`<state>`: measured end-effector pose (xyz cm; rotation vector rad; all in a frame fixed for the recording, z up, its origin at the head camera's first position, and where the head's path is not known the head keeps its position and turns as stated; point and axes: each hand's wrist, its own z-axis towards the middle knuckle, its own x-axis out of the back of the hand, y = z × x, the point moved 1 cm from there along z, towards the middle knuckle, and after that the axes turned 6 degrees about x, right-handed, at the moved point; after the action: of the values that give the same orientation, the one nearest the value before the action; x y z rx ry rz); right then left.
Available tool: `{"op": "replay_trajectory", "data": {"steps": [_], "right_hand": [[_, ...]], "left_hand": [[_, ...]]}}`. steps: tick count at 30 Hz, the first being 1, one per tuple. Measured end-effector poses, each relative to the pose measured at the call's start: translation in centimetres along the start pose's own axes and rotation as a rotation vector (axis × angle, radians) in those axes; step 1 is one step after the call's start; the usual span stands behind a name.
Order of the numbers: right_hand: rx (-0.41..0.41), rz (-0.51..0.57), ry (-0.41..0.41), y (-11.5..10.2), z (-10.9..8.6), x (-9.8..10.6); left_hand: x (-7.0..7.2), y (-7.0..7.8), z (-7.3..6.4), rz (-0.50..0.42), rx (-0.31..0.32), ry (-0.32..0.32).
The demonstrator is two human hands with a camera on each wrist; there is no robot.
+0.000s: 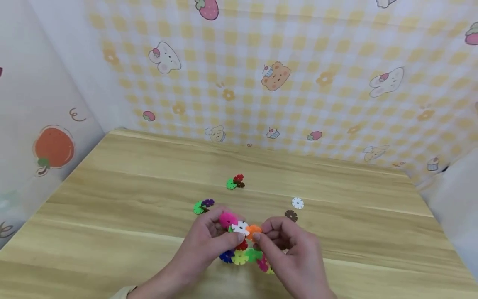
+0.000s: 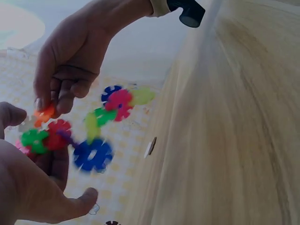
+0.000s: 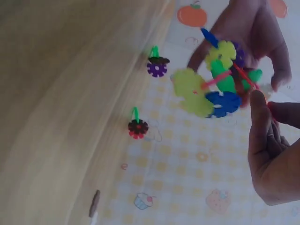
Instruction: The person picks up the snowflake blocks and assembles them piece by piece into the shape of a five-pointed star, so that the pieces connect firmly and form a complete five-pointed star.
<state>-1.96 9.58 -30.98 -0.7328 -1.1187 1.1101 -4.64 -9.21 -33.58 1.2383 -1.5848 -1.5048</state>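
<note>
Interlocking plastic snowflake discs are joined into a chain between the hands. My left hand (image 1: 203,245) holds the chain by a white disc (image 1: 240,228), its thumb across that disc, with a pink disc (image 1: 228,220) beside it. Thumb and fingers of my right hand (image 1: 295,253) pinch an orange disc (image 1: 254,231), whose edge meets the white one. Below hang a blue disc (image 1: 227,256), a yellow disc (image 1: 240,257) and a green disc (image 1: 254,254). In the left wrist view, a red disc (image 2: 58,133) sits near the left fingers. The right hand partly hides the chain's far end in the head view.
On the wooden table (image 1: 130,199), a small joined cluster of green, red and brown discs (image 1: 231,184) lies farther back. Another cluster, green and purple (image 1: 198,207), lies beyond the left hand. A loose white disc (image 1: 297,203) and brown disc (image 1: 291,215) lie beyond the right hand.
</note>
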Motion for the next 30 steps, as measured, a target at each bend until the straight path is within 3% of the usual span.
{"op": "replay_trajectory", "data": {"steps": [6,11,16,22,26,30], "right_hand": [[0.076,-0.039,-0.070,0.5,0.5,0.5],[0.164,-0.053,-0.051,1.0,0.7,0.2],[0.143,-0.052,-0.011,1.4,0.7,-0.1],[0.125,-0.087,-0.034,1.9,1.3,0.7],[-0.025,-0.200,-0.099,3.6,3.2,2.9],[-0.195,-0.233,-0.358,6.5,5.3,3.7]], "left_hand": [[0.9,0.2,0.0,0.086,0.106,-0.102],[1.6,1.1,0.2,0.150,0.129,-0.130],[1.7,1.7,0.3,0.193,0.112,-0.143],[2.9,1.8,0.6,0.170,0.166,-0.150],[5.2,2.5,1.1,0.209,0.151,-0.112],[7.5,3.4,1.3,0.281,0.113,-0.036]]}}
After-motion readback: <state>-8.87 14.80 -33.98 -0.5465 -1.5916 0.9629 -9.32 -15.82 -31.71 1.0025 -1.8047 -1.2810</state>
